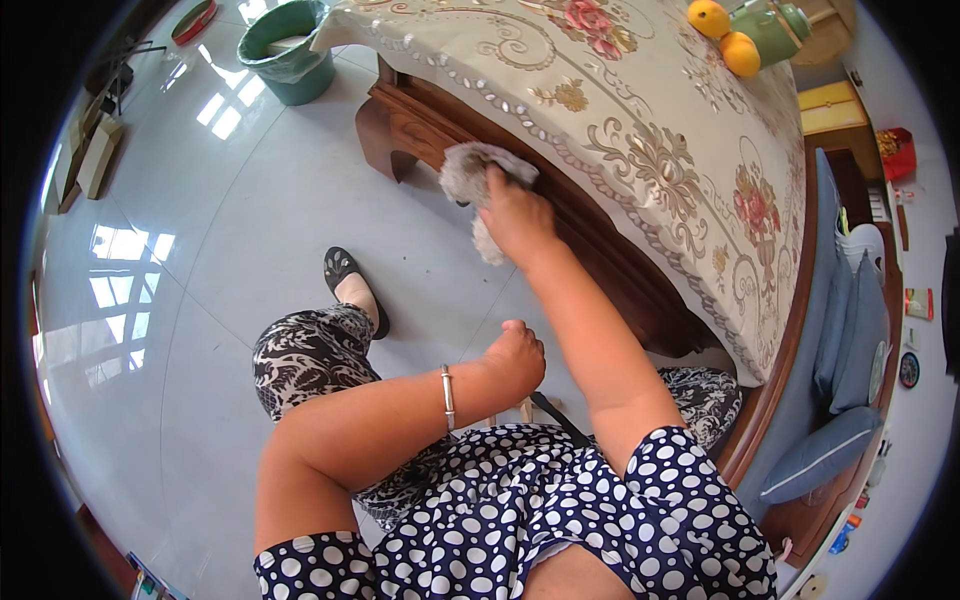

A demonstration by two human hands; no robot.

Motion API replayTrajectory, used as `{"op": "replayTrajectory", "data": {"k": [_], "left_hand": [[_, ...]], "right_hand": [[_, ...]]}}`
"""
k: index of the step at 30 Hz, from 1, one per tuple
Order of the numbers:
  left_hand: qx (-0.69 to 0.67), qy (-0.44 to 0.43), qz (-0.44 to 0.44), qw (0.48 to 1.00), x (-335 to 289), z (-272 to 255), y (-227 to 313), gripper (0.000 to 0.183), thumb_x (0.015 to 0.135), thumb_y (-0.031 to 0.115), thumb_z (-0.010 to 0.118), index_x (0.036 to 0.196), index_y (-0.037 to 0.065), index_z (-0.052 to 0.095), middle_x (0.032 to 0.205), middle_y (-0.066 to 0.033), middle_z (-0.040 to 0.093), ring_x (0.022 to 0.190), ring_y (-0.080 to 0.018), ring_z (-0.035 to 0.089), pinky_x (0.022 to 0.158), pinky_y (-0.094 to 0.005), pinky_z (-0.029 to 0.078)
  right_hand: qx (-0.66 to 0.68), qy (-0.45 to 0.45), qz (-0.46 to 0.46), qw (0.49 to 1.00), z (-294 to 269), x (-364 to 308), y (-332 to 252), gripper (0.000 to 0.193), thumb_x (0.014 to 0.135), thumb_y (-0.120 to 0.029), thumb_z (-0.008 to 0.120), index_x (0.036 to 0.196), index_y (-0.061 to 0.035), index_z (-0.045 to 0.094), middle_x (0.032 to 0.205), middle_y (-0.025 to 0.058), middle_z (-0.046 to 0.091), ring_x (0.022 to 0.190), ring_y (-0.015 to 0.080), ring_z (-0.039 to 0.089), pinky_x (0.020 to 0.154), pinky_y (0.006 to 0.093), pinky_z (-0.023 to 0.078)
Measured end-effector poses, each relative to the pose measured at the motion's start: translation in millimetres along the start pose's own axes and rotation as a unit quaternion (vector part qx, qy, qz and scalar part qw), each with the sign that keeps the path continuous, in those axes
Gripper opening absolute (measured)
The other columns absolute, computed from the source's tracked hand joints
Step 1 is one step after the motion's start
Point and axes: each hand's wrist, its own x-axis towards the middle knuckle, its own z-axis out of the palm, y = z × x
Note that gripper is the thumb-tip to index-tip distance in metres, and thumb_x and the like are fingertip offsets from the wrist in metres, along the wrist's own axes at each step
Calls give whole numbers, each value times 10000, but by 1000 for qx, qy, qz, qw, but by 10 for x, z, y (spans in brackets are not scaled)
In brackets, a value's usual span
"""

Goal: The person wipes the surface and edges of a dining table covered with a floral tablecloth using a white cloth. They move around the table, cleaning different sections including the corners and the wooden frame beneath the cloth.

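Glossy floor tiles (230,250) border the wooden table (420,125), where wiping seems under way — how much is done or left can't be told. The right hand (522,222) grips a fluffy grey cloth (465,175) at its side; the left hand (515,360) curls, nothing showing in it.

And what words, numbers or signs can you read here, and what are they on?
None can be read.
Red-and-green packet, far right: any print is too small.
Round dark object below it: any marks are too small.
Tablecloth: flowers and scrolls, no lettering visible.
Fluffy cloth in the right hand: no lettering visible.
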Motion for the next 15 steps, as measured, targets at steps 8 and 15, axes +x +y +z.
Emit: {"op": "replayTrajectory", "data": {"k": [8,15], "left_hand": [[-3,17,25,1000,-32,40,-17,141,754,153,601,872,125,673,928,-22,627,946,-185,578,791,-320,398],[21,0,42,999,-15,20,-5,141,770,130,584,883,99,661,931,-44,627,939,-193,584,801,-318,411]], "right_hand": [[-25,44,107,993,-40,-1501,1134,669,744,-213,680,1308,-151,324,1038,189,595,884,380,601,746,467,478],[-55,13,334,941,-72,-2746,1873,649,793,-207,615,1347,-161,281,1068,210,598,906,401,593,762,481,469]]}}
